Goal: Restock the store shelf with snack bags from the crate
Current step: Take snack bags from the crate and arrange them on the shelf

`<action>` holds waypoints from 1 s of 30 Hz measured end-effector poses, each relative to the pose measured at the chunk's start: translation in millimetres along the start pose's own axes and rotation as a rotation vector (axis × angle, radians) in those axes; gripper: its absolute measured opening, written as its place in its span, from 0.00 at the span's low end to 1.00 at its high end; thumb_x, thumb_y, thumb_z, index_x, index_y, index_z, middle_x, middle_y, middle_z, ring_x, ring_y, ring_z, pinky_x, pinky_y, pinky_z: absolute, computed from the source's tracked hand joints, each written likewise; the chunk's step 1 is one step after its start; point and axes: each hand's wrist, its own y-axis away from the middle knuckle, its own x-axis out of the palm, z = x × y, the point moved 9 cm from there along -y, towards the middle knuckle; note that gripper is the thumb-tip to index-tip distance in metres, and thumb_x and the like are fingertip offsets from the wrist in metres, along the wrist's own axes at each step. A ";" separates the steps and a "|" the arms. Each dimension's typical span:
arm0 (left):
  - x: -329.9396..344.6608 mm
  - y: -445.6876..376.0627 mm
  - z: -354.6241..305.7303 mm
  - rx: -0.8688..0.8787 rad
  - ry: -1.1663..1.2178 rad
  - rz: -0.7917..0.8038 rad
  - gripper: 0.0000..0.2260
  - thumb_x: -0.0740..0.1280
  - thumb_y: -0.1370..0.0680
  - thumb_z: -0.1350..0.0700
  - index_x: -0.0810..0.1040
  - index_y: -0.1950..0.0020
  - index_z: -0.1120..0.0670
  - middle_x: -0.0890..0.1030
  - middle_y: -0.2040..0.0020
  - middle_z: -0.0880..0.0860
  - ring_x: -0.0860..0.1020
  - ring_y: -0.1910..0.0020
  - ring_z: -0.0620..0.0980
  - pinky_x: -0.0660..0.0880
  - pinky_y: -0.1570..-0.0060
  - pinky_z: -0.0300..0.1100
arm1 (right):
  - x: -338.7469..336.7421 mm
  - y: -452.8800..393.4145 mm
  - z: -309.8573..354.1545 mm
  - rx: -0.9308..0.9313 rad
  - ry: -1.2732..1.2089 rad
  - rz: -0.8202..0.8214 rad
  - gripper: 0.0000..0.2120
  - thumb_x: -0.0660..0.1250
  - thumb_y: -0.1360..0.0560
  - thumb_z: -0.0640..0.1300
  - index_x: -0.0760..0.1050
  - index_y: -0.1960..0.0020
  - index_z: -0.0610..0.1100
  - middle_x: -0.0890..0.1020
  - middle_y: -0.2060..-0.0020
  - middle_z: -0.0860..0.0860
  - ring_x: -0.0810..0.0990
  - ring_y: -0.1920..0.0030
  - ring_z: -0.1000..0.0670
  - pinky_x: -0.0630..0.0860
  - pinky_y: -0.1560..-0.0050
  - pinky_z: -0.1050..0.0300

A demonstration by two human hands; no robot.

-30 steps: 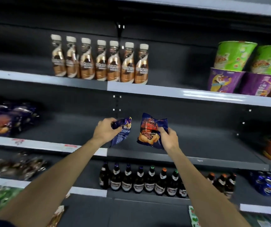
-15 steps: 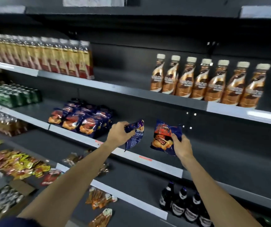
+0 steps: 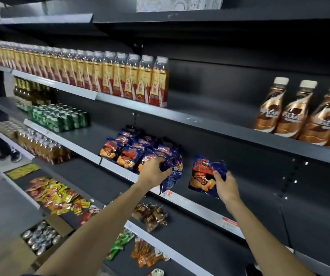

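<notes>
Head view: L hand (image 3: 153, 172) grips a blue snack bag (image 3: 173, 175), back side out, touching the stocked bag pile (image 3: 138, 150) at its 4 o'clock. R hand (image 3: 227, 186) pinches a 2nd blue bag (image 3: 205, 175) by its lower corner, front out, over bare mid shelf (image 3: 259, 188), at 3 o'clock of the first. Crate not in shot.

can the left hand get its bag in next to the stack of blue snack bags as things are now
Probably yes. The left hand holds its blue bag right at the front right edge of the stacked bags, and the shelf to their right looks bare, so nothing seems to block it.
</notes>
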 end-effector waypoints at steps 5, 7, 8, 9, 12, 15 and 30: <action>2.1 -24.4 20.1 0.006 -0.001 0.008 0.09 0.69 0.25 0.47 0.79 0.53 0.51 0.82 0.61 0.48 0.80 0.63 0.47 0.79 0.59 0.49 | 25.5 -17.1 6.3 0.019 0.027 0.000 0.20 0.60 0.18 0.51 0.67 0.30 0.42 0.76 0.38 0.47 0.75 0.39 0.42 0.70 0.38 0.49; 6.9 -37.4 29.3 -0.004 -0.003 0.010 0.13 0.69 0.26 0.45 0.79 0.47 0.51 0.83 0.59 0.48 0.80 0.63 0.46 0.79 0.59 0.46 | 33.3 -28.5 5.6 0.036 0.036 -0.013 0.25 0.60 0.18 0.51 0.62 0.26 0.38 0.74 0.34 0.43 0.73 0.33 0.40 0.69 0.35 0.47; 9.4 -44.3 33.0 -0.008 -0.006 0.017 0.15 0.69 0.26 0.44 0.79 0.44 0.51 0.83 0.59 0.47 0.79 0.64 0.46 0.79 0.61 0.44 | 37.4 -35.3 4.5 0.041 0.037 -0.016 0.25 0.60 0.18 0.51 0.62 0.27 0.37 0.74 0.34 0.41 0.73 0.33 0.39 0.69 0.36 0.47; 12.8 -52.0 36.4 -0.004 -0.011 0.023 0.16 0.69 0.26 0.43 0.78 0.43 0.52 0.83 0.59 0.47 0.79 0.65 0.45 0.78 0.62 0.43 | 42.2 -42.9 3.1 0.043 0.034 -0.017 0.25 0.59 0.17 0.51 0.62 0.27 0.37 0.73 0.33 0.40 0.72 0.33 0.39 0.69 0.35 0.47; 22.2 -75.6 42.9 0.018 -0.027 0.029 0.17 0.69 0.26 0.44 0.79 0.43 0.53 0.84 0.56 0.48 0.81 0.60 0.47 0.79 0.58 0.46 | 59.2 -70.4 -5.5 0.064 0.016 -0.002 0.29 0.59 0.17 0.52 0.57 0.23 0.39 0.69 0.28 0.41 0.69 0.29 0.40 0.66 0.31 0.46; 38.9 -104.3 55.1 0.040 -0.029 0.034 0.12 0.69 0.26 0.45 0.80 0.48 0.51 0.83 0.61 0.47 0.80 0.66 0.44 0.79 0.62 0.47 | 76.0 -103.6 -17.9 0.097 -0.035 0.002 0.31 0.59 0.18 0.54 0.53 0.20 0.43 0.63 0.24 0.44 0.63 0.25 0.42 0.62 0.26 0.46; 114.9 -198.9 75.2 0.071 0.052 0.121 0.10 0.71 0.25 0.48 0.75 0.59 0.52 0.80 0.65 0.49 0.76 0.67 0.47 0.69 0.65 0.39 | 109.6 -197.3 -62.3 0.219 -0.030 -0.091 0.25 0.59 0.18 0.51 0.63 0.24 0.41 0.70 0.29 0.42 0.70 0.30 0.42 0.66 0.28 0.47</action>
